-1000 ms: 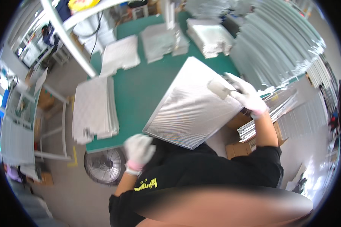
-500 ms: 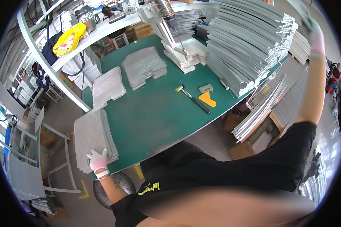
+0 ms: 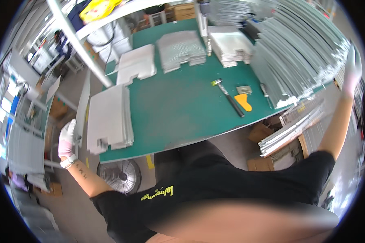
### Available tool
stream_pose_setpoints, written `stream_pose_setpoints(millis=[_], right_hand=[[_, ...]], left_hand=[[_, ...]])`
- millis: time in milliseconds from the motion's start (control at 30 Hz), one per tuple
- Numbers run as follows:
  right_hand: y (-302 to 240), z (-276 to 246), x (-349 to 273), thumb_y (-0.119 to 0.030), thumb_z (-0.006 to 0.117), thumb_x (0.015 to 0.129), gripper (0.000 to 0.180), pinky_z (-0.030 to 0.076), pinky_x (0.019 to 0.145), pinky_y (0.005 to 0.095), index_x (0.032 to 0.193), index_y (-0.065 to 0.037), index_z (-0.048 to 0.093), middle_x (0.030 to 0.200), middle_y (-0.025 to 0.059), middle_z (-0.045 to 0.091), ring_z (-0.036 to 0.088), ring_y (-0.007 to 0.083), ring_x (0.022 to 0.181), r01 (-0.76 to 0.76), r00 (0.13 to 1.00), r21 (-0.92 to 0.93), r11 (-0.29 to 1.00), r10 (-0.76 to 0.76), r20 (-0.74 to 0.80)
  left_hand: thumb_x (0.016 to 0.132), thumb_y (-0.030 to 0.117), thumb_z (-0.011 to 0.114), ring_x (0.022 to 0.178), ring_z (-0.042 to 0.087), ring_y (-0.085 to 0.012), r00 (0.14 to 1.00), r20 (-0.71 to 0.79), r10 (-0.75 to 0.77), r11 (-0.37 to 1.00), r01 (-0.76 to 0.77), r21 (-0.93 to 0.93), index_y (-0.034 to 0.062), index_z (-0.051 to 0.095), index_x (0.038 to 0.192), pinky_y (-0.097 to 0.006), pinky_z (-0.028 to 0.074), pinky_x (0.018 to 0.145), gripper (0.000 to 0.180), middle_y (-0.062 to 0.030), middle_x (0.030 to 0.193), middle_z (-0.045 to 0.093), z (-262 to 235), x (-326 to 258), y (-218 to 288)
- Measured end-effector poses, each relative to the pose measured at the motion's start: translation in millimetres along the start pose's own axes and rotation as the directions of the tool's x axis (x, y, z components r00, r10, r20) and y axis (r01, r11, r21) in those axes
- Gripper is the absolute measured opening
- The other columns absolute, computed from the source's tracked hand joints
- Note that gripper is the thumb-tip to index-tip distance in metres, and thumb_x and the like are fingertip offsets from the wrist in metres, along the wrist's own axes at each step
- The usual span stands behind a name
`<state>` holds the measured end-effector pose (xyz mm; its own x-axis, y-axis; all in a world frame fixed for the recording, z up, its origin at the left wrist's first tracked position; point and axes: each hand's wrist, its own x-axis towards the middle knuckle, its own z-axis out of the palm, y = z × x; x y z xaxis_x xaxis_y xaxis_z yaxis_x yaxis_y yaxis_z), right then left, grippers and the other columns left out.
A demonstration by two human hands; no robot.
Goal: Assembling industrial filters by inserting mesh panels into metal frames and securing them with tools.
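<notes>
Metal sheet (image 3: 83, 107) gripped by left hand (image 3: 67, 137); right hand (image 3: 353, 71) on leaning stack (image 3: 296, 52), green table (image 3: 182, 105).

My bench is a green-topped table (image 3: 178, 105) filling the middle of the frame. At its left edge lies a stack of grey perforated sheets (image 3: 108, 117); three more stacks (image 3: 137, 64) sit along the upper edge. Right of centre lie a black-handled mallet (image 3: 228, 97), a yellow scraper (image 3: 244, 101) and a small metal block (image 3: 243, 89). A tall leaning pile of metal panels (image 3: 296, 56) occupies the upper right.

Matt green mat (image 3: 178, 105); silvery, probably metal mesh panels (image 3: 109, 119).
</notes>
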<state>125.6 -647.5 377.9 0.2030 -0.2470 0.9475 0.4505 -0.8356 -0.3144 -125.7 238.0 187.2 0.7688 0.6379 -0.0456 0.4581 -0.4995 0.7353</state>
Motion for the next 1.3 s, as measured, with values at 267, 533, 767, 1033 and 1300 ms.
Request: stream_pose_setpoints(millis=[267, 533, 767, 1033, 1300], right_hand=[[-141.4, 81.2, -301.0, -0.005, 0.064, 0.089, 0.024, 0.053, 0.087, 0.0355, 0.112, -0.005, 0.072, 0.098, 0.0122, 0.072, 0.069, 0.0249, 0.092, -0.166, 0.681, 0.338, 0.926, -0.141, 0.719], [-183.0, 227.5, -458.9, -0.036, 0.060, 0.090, 0.060, 0.025, 0.119, 0.0551, 0.145, -0.015, 0.050, 0.152, 0.0194, 0.043, 0.035, 0.0418, 0.143, 0.076, 0.017, 0.304, 0.950, -0.306, 0.952], [-174.5, 251.0, -458.6, -0.032, 0.057, 0.085, 0.060, 0.021, 0.120, 0.0573, 0.144, -0.018, 0.053, 0.153, 0.0166, 0.043, 0.032, 0.0395, 0.146, 0.168, -0.013, 0.485, 0.858, -0.490, 0.872], [-174.5, 255.6, -461.3, -0.032, 0.059, 0.081, 0.061, 0.022, 0.120, 0.0571, 0.140, -0.018, 0.057, 0.151, 0.0163, 0.045, 0.035, 0.0390, 0.144, 0.108, 0.027, 0.502, 0.858, -0.507, 0.862], [-180.1, 256.8, -459.2, -0.031, 0.059, 0.081, 0.060, 0.022, 0.120, 0.0565, 0.139, -0.018, 0.057, 0.150, 0.0169, 0.046, 0.035, 0.0386, 0.144, 0.117, 0.032, 0.503, 0.856, -0.510, 0.860]], left_hand=[[0.083, 0.042, 0.076, 0.097, 0.070, -0.0337, 0.832, 0.143, 0.536, 0.822, -0.553, 0.138, 0.0009, 0.064, 0.120, -0.038, 0.055, 0.086, 0.056, -0.0182, 0.111, 0.068, 159.6, -150.4, 126.9], [0.091, 0.056, 0.059, 0.083, 0.069, -0.0386, 0.632, 0.638, 0.439, 0.599, -0.736, 0.316, 0.0029, 0.063, 0.114, -0.047, 0.056, 0.074, 0.058, -0.0181, 0.094, 0.071, 308.0, -109.2, 132.9], [0.091, 0.062, 0.055, 0.101, 0.071, -0.0300, 0.980, -0.200, 0.026, 0.638, 0.137, 0.758, 0.0065, 0.072, 0.113, -0.045, 0.052, 0.087, 0.062, -0.0098, 0.109, 0.074, 229.2, 190.7, 116.2], [0.093, 0.041, 0.059, 0.119, 0.065, -0.0294, 0.957, -0.113, -0.268, 0.649, 0.266, 0.713, 0.0107, 0.074, 0.118, -0.043, 0.048, 0.097, 0.041, -0.0082, 0.126, 0.070, 237.1, 255.3, 91.1], [0.084, 0.023, 0.069, 0.112, 0.068, -0.0301, 0.962, -0.255, 0.099, 0.873, 0.039, 0.486, 0.0048, 0.069, 0.120, -0.035, 0.053, 0.095, 0.041, -0.0196, 0.118, 0.071, 218.5, 277.9, 62.6]])
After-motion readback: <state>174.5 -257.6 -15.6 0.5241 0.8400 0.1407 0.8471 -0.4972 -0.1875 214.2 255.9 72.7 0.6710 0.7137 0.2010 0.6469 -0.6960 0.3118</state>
